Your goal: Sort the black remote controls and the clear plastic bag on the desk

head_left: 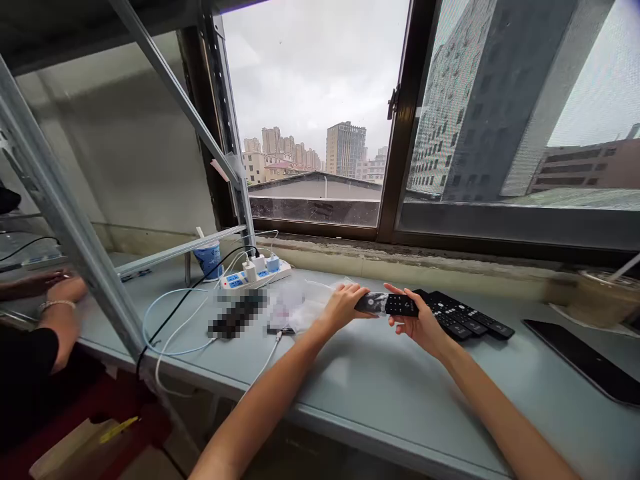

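Gripping a remote (401,305) crosswise above the table (370,390), the person had a hand at each end of it, which I took to be for steadiness and to leave the keys in plain sight. The left hand (345,307) was closed over one end, its fingers bent across the top. The right hand (423,327) curled more loosely about the other end, half open, one finger held out along the far side; how firmly it gripped, I could not tell. A pale sheen covered part of the remote, glare or film, I couldn't say which. Other remotes (470,317) lay overlapping just beyond the right hand, fanned out, perhaps so each could be reached singly. Behind the left hand was a crumpled clear bag (310,310). The power strip (257,273) sat back near the wall, probably to give its plugs a place away from the arms, with the cables (175,291) trailing forward. A phone (585,359) lay flat to the right, well apart from the hands, likely to be out of the elbow's way. Past the metal frame (83,213), a co-worker's hand (67,290) rested by the table's far left.
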Tool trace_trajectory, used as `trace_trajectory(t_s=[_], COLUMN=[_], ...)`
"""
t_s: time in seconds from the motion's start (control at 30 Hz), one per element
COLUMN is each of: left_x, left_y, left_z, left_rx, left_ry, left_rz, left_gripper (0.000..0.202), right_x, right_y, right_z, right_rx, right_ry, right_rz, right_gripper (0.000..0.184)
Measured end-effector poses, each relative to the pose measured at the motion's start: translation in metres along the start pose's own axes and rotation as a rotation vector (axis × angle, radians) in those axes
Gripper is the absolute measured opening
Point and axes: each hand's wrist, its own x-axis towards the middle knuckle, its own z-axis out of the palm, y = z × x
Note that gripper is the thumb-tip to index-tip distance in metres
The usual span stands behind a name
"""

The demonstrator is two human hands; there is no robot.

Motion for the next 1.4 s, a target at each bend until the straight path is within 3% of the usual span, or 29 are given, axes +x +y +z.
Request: trace_trajectory(t_s=[0.1,0.27,0.33,0.43,0.5,0.67,0.87,1.17,1.27,1.4], left_x=[-0.002,0.002,0.005,0.008,0.004,-0.026,-0.058,-0.067,-0.066,-0.06], left_y=[0.005,0.016,0.021,0.028,0.035,0.06,0.093,0.126,0.126,0.122], left_z=[0.002,-0.001,-0.007,-0.019,-0.026,-0.037,-0.049,-0.077,-0.08,-0.074], left_rx=[0.013,0.046,0.048,0.024,-0.003,-0.058,-0.037,0.049,0.031,-0.034], left_ry=[0.002,0.005,0.004,0.059,0.106,0.128,0.133,0.065,0.017,0.019], left_rz=[0.024,0.042,0.043,-0.003,-0.029,0.002,0.082,0.197,0.245,0.242], left_gripper=[0.049,0.05,0.052,0.055,0.055,0.059,0.057,0.05,0.051,0.056], right_x=[0.001,0.008,0.006,-0.004,-0.016,-0.06,-0.1,-0.108,-0.112,-0.114], right_y=[0.007,0.016,0.009,-0.008,-0.016,0.0,0.026,0.038,0.036,0.03], right_z=[0.004,0.01,0.008,0.002,-0.001,0.005,0.022,0.041,0.038,0.026], right_rx=[-0.021,-0.038,-0.02,0.054,0.049,-0.012,0.0,-0.002,-0.118,-0.265], right_ry=[-0.006,0.165,0.118,-0.072,-0.086,-0.11,0.078,0.321,0.276,0.111], right_rz=[0.013,-0.08,-0.092,-0.051,-0.06,-0.026,-0.123,-0.253,-0.273,-0.187], right_gripper=[0.044,0.038,0.039,0.047,0.039,0.053,0.059,0.054,0.043,0.053])
